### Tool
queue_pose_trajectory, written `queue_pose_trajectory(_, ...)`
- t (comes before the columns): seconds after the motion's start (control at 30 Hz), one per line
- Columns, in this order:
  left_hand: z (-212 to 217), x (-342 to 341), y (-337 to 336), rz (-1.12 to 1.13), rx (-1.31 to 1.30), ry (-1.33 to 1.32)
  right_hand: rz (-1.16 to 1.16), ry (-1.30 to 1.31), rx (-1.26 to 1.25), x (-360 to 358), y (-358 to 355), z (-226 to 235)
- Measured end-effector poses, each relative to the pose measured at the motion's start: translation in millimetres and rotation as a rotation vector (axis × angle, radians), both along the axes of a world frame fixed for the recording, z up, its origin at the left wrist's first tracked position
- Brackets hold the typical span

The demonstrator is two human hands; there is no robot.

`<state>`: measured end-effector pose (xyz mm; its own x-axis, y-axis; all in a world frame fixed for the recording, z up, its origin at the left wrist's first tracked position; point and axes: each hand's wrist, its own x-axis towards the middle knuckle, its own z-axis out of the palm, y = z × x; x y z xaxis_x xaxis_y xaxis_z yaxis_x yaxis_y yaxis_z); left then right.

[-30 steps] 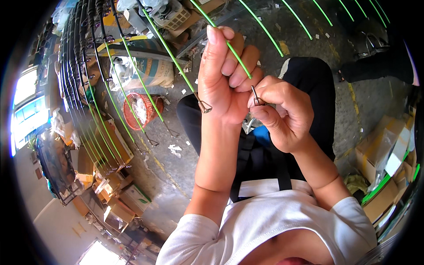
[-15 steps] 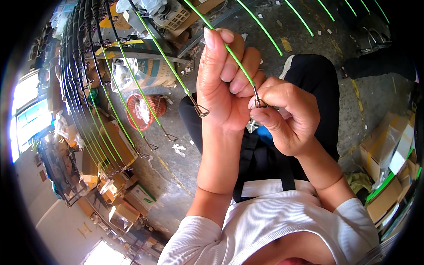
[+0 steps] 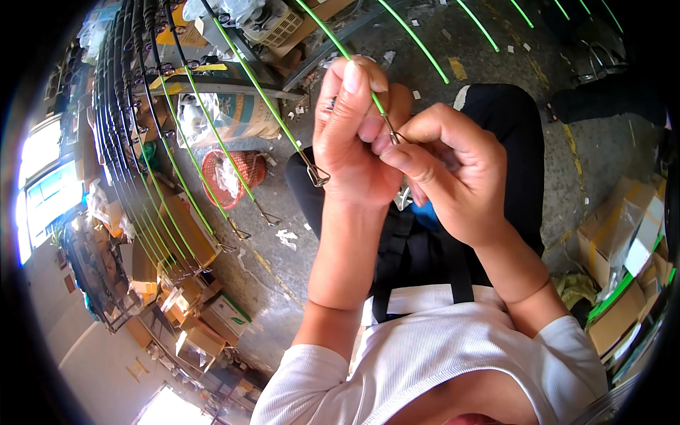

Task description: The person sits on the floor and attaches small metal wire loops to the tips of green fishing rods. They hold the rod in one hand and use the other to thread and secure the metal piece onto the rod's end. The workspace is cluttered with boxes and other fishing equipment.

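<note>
A thin bright-green fishing rod tip [image 3: 326, 30] slants down from the top edge into my hands. My left hand [image 3: 350, 145] pinches it close to its end, thumb laid over the blank and fingers curled behind. At the very end is a small dark metal tip guide [image 3: 395, 137], which my right hand [image 3: 459, 170] grips between thumb and forefinger. Just left of my left wrist hangs another green rod [image 3: 263, 98], with a wire-framed tip guide [image 3: 318, 174] on its end. Farther left stand several more rods [image 3: 202, 106] with guides; those to the right [image 3: 418, 46] show bare green ends.
A red woven basket [image 3: 248, 168] with white scraps stands on the floor beyond the left rods. Behind it lies a printed sack [image 3: 248, 117], near a beige slotted crate [image 3: 278, 30]. Cardboard boxes lie at the right [image 3: 610, 219] and lower left [image 3: 202, 336]. My dark-trousered knee [image 3: 506, 113] is below the rods.
My left thumb has come down over the rod, close to its end. The rod end and my right hand have shifted slightly left and up. The right fingers still pinch the tip guide.
</note>
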<state>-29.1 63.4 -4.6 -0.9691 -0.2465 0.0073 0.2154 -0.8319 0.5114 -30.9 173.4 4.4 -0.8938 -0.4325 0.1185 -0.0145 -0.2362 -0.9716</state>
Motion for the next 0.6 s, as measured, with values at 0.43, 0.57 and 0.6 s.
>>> queue_pose_trajectory(0.43,-9,4,6,0.027,-0.083,-0.140,-0.073,-0.110,-0.274,3,3,-12)
queue_pose_trajectory(0.57,-11,15,21,0.111,-0.236,-0.447,-0.092,0.110,0.141,13,15,-19)
queue_pose_trajectory(0.6,-13,21,23,0.073,-0.308,-0.439,-0.097,0.210,0.253,14,18,-15)
